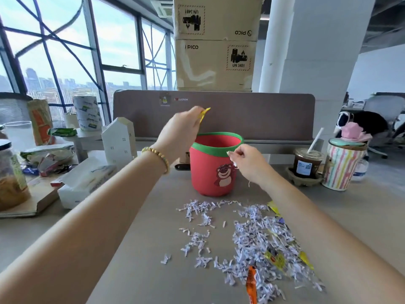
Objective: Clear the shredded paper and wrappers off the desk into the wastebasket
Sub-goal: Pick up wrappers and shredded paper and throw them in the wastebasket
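A red wastebasket point(205, 172) with a green rim and a bear picture stands mid-desk. My left hand point(182, 130) is raised above its left rim, pinching a yellow wrapper point(204, 113). My right hand point(246, 164) sits at the basket's right rim, fingers pinched on a few pale paper shreds point(232, 158). In front of the basket a wide scatter of shredded paper point(252, 242) covers the desk, thickest on the right. Yellow wrappers point(276, 260) and an orange wrapper point(251, 284) lie among the shreds.
A tissue pack point(85, 181) and a white house-shaped ornament point(119, 141) stand left of the basket, with snack bags and a jar further left. An iced drink point(306, 165) and a striped cup point(341, 165) stand to the right. A grey partition point(263, 115) closes off the back.
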`<state>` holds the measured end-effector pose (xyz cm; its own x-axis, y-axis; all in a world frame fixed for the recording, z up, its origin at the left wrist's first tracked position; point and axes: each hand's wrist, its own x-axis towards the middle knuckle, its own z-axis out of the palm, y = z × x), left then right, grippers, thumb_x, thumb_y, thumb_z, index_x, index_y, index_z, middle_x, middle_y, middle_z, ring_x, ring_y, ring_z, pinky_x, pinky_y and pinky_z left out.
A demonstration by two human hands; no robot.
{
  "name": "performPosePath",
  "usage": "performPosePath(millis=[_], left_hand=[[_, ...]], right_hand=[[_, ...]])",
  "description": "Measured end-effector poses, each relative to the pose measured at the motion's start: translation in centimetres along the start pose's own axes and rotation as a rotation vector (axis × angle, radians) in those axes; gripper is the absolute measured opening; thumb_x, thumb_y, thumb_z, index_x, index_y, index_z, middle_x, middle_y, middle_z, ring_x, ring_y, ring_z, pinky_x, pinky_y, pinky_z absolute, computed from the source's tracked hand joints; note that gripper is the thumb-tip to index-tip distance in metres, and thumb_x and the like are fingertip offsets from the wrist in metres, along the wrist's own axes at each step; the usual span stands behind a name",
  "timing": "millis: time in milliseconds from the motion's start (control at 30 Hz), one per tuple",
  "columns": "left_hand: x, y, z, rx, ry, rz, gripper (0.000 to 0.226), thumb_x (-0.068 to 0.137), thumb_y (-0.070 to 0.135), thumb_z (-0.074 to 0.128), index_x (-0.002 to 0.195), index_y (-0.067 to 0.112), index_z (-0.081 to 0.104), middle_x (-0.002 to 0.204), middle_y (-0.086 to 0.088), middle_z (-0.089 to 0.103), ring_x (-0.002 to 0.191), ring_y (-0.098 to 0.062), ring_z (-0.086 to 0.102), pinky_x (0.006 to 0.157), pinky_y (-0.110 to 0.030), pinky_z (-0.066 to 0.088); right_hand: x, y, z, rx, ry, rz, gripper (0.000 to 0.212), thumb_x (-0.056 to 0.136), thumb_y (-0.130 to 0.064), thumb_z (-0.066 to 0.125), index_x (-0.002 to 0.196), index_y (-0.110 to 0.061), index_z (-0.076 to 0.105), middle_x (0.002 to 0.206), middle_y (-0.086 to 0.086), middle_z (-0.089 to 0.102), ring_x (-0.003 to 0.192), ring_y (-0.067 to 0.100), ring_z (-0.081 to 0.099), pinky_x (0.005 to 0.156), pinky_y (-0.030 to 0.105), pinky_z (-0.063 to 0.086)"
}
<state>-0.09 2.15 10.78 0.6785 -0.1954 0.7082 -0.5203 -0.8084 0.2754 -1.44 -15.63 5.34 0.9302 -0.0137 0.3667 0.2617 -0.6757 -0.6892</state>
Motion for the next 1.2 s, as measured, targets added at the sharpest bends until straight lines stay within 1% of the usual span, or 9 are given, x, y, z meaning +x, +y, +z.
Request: performPosePath(millis=[133, 333, 467, 600, 800, 900, 1000, 1100, 1200], left_hand=[[4.6, 0.6, 1.8, 0.114, 0.012, 0.093, 0.024, 0.097, 0.014, 0.034, 0.114, 0.007, 0.049, 0.09, -0.021, 0.063, 0.077, -0.039, 0.059, 0.062, -0.038, 0.041], [7.0, -0.5, 8.2, 0.402, -0.213, 0.196, 0.03, 0.096, 0.008, 0.036, 0.123, 0.016, 0.046, 0.109, -0.011, 0.062, 0.095, -0.035, 0.062, 0.068, -0.038, 0.046], [8.0, -1.8, 10.7, 0.552, -0.421, 0.234, 0.029, 0.098, 0.029, 0.037, 0.119, 0.015, 0.052, 0.115, -0.006, 0.058, 0.105, -0.027, 0.059, 0.073, -0.037, 0.046], [9.0, -3.0, 10.8, 0.465, -0.543, 0.103, 0.044, 0.089, 0.049, 0.049, 0.123, 0.021, 0.055, 0.121, -0.004, 0.058, 0.116, -0.025, 0.051, 0.087, -0.039, 0.046], [9.5, -4.6, 10.1, 0.472, -0.386, 0.058, 0.043, 0.097, 0.044, 0.032, 0.101, 0.021, 0.069, 0.11, -0.005, 0.066, 0.111, -0.03, 0.053, 0.09, -0.039, 0.042], [8.9, -5.3, 9.8, 0.521, -0.354, 0.015, 0.049, 0.098, 0.043, 0.027, 0.093, 0.017, 0.068, 0.101, -0.008, 0.066, 0.109, -0.031, 0.053, 0.091, -0.039, 0.04], [8.3, -5.6, 9.5, 0.492, -0.335, -0.017, 0.047, 0.099, 0.038, 0.026, 0.081, 0.013, 0.062, 0.084, -0.007, 0.058, 0.103, -0.032, 0.056, 0.088, -0.039, 0.041], [7.7, -5.4, 9.2, 0.455, -0.346, -0.026, 0.041, 0.099, 0.034, 0.028, 0.072, 0.015, 0.053, 0.078, -0.004, 0.052, 0.099, -0.032, 0.056, 0.087, -0.039, 0.042], [7.1, -4.7, 8.9, 0.426, -0.342, -0.038, 0.04, 0.098, 0.031, 0.028, 0.07, 0.014, 0.049, 0.078, -0.004, 0.051, 0.098, -0.032, 0.056, 0.087, -0.04, 0.043]], right_hand=[[3.1, -0.5, -1.2, -0.03, 0.029, -0.02, 0.024, 0.096, -0.03, 0.047, 0.079, -0.013, 0.051, 0.061, -0.006, 0.044, 0.053, 0.009, 0.041, 0.044, 0.021, 0.031], [7.5, 0.1, -2.1, -0.051, 0.081, -0.07, 0.023, 0.096, -0.029, 0.047, 0.084, -0.011, 0.053, 0.065, -0.004, 0.05, 0.059, 0.012, 0.046, 0.05, 0.023, 0.033], [10.3, 1.1, -1.9, -0.072, 0.103, -0.085, 0.023, 0.095, -0.029, 0.047, 0.082, -0.011, 0.052, 0.084, 0.006, 0.061, 0.076, 0.021, 0.053, 0.056, 0.026, 0.035], [12.9, 1.4, -1.0, -0.099, 0.124, -0.105, 0.023, 0.095, -0.027, 0.047, 0.076, -0.014, 0.047, 0.092, 0.011, 0.064, 0.082, 0.026, 0.057, 0.064, 0.032, 0.039], [15.2, 1.5, 1.1, -0.144, 0.091, -0.102, 0.034, 0.095, -0.025, 0.046, 0.062, -0.017, 0.04, 0.088, 0.011, 0.063, 0.083, 0.029, 0.056, 0.068, 0.03, 0.037], [15.4, 1.1, 2.2, -0.207, 0.038, -0.067, 0.034, 0.096, -0.025, 0.041, 0.067, -0.009, 0.05, 0.08, 0.015, 0.063, 0.076, 0.032, 0.056, 0.068, 0.035, 0.046], [15.1, 0.7, 2.6, -0.289, -0.14, 0.009, 0.034, 0.098, -0.019, 0.036, 0.083, -0.002, 0.062, 0.073, 0.012, 0.06, 0.068, 0.031, 0.055, 0.054, 0.026, 0.039], [14.8, 0.8, 2.4, -0.338, -0.184, -0.007, 0.026, 0.094, -0.014, 0.044, 0.097, -0.012, 0.069, 0.105, 0.01, 0.067, 0.098, 0.03, 0.061, 0.074, 0.029, 0.047], [14.3, 0.8, 1.7, -0.397, -0.157, 0.024, 0.026, 0.091, -0.031, 0.053, 0.077, -0.019, 0.072, 0.069, -0.001, 0.061, 0.087, 0.026, 0.057, 0.088, 0.037, 0.042]])
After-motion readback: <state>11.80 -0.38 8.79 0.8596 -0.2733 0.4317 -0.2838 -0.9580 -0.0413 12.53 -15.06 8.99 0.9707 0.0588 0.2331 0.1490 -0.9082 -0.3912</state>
